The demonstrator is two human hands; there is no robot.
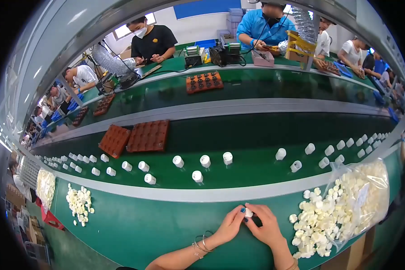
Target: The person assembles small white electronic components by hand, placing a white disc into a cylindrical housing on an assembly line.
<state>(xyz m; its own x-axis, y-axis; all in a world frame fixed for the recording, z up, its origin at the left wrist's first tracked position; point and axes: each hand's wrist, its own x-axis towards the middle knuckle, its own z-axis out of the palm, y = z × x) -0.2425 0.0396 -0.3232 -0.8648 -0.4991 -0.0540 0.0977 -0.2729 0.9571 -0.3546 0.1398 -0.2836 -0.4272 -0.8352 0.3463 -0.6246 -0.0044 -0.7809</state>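
Observation:
Both my hands meet over the green table, close to the belt's near edge. A small white plastic piece (249,213) sits between their fingertips. My left hand (230,225) has its thumb and fingers closed on the piece's left side, and bracelets circle that wrist. From the other side my right hand (265,225) grips the same piece with bent fingers. Its exact shape is partly covered by my fingers. Right of my hands lies a loose heap of cream-white caps (312,220), spilling from a clear plastic bag (369,193).
White cylindrical pieces (227,158) stand in scattered rows along the green belt (238,135). Two reddish-brown trays (148,136) rest there too; another tray with dark parts (204,82) lies on the far belt. A smaller cap pile (78,202) is at left. Co-workers sit opposite.

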